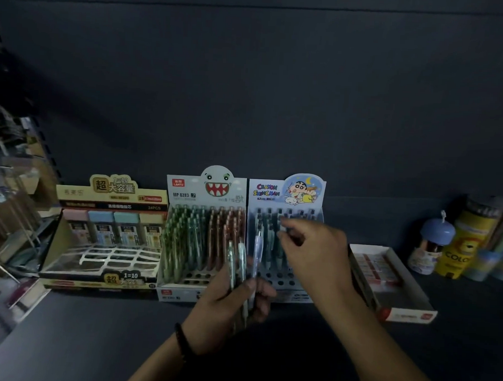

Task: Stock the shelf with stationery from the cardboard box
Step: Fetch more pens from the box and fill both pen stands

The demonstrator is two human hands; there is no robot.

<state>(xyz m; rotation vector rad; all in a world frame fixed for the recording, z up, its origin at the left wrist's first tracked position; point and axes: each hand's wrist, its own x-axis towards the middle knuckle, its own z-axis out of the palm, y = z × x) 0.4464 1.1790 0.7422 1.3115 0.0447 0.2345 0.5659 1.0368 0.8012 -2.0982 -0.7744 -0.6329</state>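
My left hand (228, 307) grips a small bunch of mechanical pencils (242, 265), pale green and lilac, upright in front of the display boxes. My right hand (314, 250) reaches over the Crayon Shinchan pencil display box (287, 197), its fingers pinching the top of a pencil (281, 232) standing in the box's holes. The monster-face pencil display box (184, 193) stands just to the left, mostly full of green and brown pencils. All sit on the dark shelf (94, 342). The cardboard box is not in view.
A gold-and-black lead-refill display box (111, 195) stands at the left. A low white tray of erasers (396, 283) lies to the right, with a blue-capped jar (432, 244), a yellow tube (461, 251) and other tubs beyond. Racks of goods sit at the far left.
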